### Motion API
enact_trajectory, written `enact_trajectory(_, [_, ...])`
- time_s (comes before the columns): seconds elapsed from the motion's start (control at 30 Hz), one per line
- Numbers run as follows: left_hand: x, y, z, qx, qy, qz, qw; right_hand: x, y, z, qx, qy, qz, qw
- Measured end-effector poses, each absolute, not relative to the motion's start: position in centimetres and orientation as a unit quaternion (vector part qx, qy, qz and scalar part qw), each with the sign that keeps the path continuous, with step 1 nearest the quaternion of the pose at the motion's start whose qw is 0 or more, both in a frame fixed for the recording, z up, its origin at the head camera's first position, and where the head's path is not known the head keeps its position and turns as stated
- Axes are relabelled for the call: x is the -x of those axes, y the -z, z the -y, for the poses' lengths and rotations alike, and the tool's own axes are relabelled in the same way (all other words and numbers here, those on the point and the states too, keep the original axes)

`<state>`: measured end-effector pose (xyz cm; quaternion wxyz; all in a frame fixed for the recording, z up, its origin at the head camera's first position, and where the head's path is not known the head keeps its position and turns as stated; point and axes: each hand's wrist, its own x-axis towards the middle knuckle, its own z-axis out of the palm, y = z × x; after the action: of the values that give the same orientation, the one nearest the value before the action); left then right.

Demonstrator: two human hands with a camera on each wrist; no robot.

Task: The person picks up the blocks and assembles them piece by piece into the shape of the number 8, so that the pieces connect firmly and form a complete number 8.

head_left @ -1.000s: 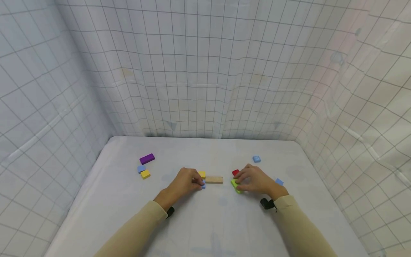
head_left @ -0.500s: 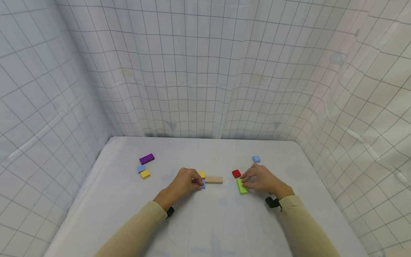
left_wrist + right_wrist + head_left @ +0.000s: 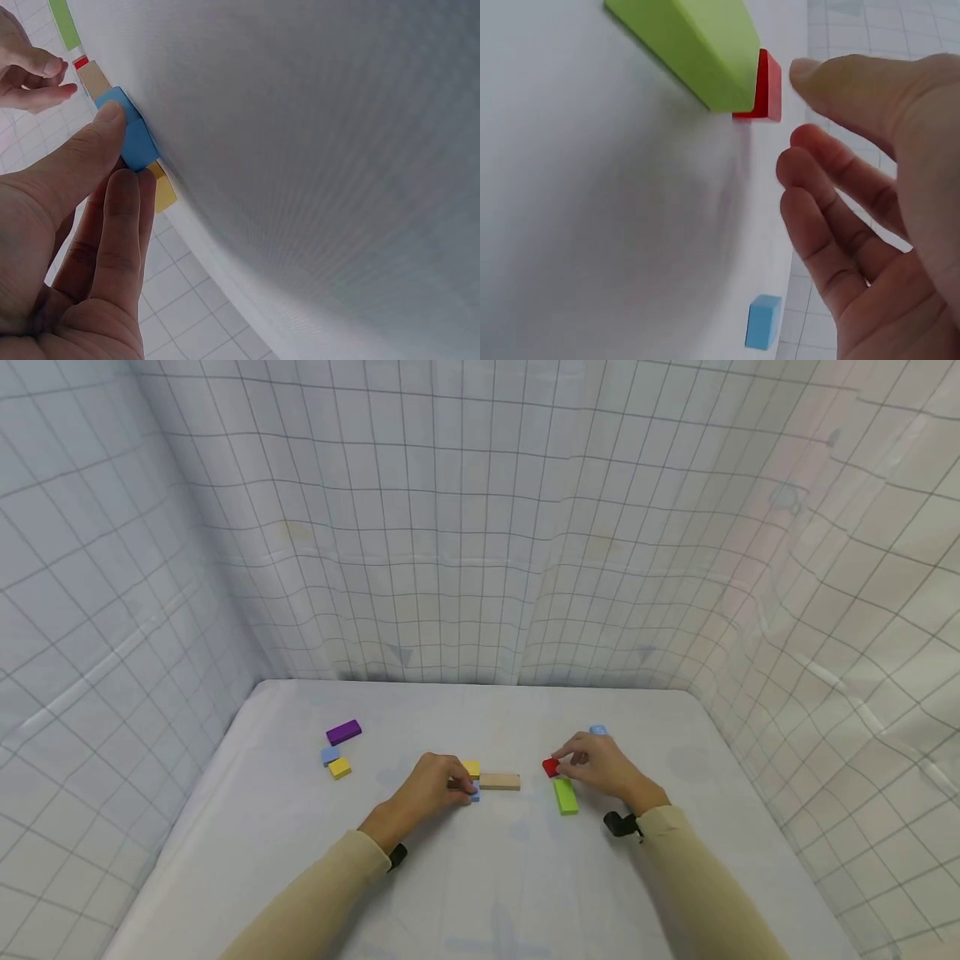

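My left hand (image 3: 431, 785) pinches a blue block (image 3: 139, 144) between thumb and fingers at the middle of the table. A yellow block (image 3: 472, 768) lies just behind it, and a plain wooden block (image 3: 499, 782) extends to its right. My right hand (image 3: 603, 767) is close over a small red block (image 3: 551, 767). Its thumb and fingers are spread apart in the right wrist view, nothing between them. Nearer the person lies a long lime-green block (image 3: 566, 797), close to the red one.
At the left of the white table (image 3: 510, 877) lie a purple block (image 3: 343, 732), a blue square block (image 3: 330, 756) and a yellow block (image 3: 340, 767). A light blue block (image 3: 597, 730) sits behind the right hand, partly hidden. Gridded white curtains (image 3: 465, 568) enclose the table.
My right hand slid the green block rightward, let go of it and moved forward and left to the red block. The left hand has stayed at the blue block.
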<state>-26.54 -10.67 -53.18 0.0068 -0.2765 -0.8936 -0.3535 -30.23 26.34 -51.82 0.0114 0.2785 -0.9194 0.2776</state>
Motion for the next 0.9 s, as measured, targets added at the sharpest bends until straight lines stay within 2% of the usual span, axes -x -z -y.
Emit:
enact_trajectory(0.2, [28.4, 56.5, 11.3, 0.317, 0.369, 0.872, 0.039, 31.0, 52.5, -25.7, -0.266, -0.303, 0.915, -0.012])
enact_trajectory(0.5, [26.5, 52.9, 10.6, 0.284, 0.359, 0.889, 0.008, 31.1, 52.3, -24.1, -0.232, -0.280, 0.931, -0.025])
enact_trajectory(0.63, [26.6, 53.1, 10.6, 0.285, 0.364, 0.887, 0.008, 31.3, 52.3, -23.3, -0.227, -0.275, 0.934, -0.025])
enact_trajectory(0.7, [26.7, 53.4, 10.8, 0.292, 0.369, 0.882, 0.017, 31.3, 52.3, -23.0, -0.225, -0.279, 0.933, -0.024])
enact_trajectory(0.77, [28.0, 55.4, 11.3, 0.315, 0.370, 0.873, 0.039, 31.3, 52.3, -22.6, -0.221, -0.285, 0.933, -0.026])
enact_trajectory(0.9, [28.1, 55.4, 11.4, 0.318, 0.364, 0.874, 0.043, 31.2, 52.4, -22.1, -0.203, -0.299, 0.932, -0.038])
